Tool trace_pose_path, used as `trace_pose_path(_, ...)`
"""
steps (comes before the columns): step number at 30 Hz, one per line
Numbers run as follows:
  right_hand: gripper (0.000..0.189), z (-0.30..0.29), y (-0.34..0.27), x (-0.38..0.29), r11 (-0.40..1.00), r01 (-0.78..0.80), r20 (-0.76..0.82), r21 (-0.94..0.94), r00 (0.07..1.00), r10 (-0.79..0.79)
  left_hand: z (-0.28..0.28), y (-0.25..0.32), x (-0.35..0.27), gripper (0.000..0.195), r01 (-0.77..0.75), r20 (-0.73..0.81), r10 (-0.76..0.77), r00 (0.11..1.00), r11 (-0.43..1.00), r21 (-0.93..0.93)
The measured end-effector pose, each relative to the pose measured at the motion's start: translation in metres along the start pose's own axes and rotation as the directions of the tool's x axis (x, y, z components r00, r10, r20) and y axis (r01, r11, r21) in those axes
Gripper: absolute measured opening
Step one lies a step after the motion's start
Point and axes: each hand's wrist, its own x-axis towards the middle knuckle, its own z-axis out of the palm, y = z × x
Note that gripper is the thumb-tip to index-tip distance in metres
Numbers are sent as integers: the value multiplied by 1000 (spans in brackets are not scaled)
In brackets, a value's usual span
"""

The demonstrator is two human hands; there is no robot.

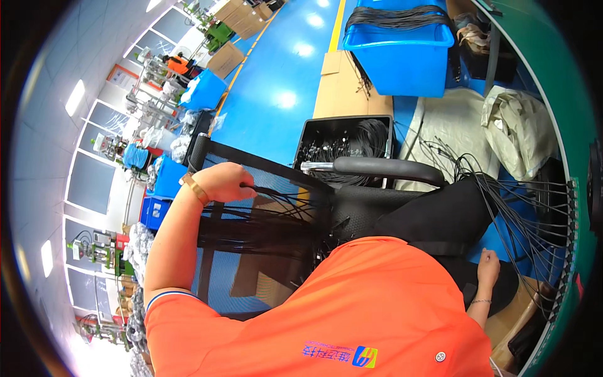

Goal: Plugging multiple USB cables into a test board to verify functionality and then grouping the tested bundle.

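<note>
My left hand (232, 183), with a gold-toned band at the wrist, is closed around a bundle of thin black cables (278, 194) above the mesh back of an office chair (216, 259). More black cables (254, 228) hang over that backrest. My right hand (488, 265), wearing a thin bracelet, is at my black-clothed legs with its fingers curled; no object shows in it. Beyond it, several black cables (513, 198) run from the edge of a green-topped table (560, 70) towards my knee.
A black crate (346, 118) of coiled cables stands behind the chair's armrest (386, 168). Past it are a blue bin (400, 66) with cables across its rim, flattened cardboard (348, 89) and pale woven sacks (518, 127). A person in orange (179, 64) is far off, near machines.
</note>
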Motion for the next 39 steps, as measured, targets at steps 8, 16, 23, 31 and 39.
trace_pose_path(8, 27, -5, -3, -4, 999, 42, -7, -6, 999, -42, -20, 3, -1, 32, 275, 195, -221, 956, 908, -316)
trace_pose_path(16, 32, -65, -106, -18, 930, 250, 222, 271, 923, -313, -89, -8, -36, 34, 156, -619, -145, 772, 987, -37)
trace_pose_path(23, 26, -140, -303, -30, 460, 343, 193, 819, 591, -783, -169, 12, -109, 28, 108, -969, 170, 178, 976, 191)
trace_pose_path(31, 51, -139, -441, -25, -204, -709, -46, 675, 235, -971, -176, 114, -62, 26, -437, -627, 699, 344, 710, 552)
trace_pose_path(39, 33, -199, -379, 34, -411, -156, -251, 898, 585, -771, -144, -107, -8, 32, 317, -287, -302, 909, 948, 9)
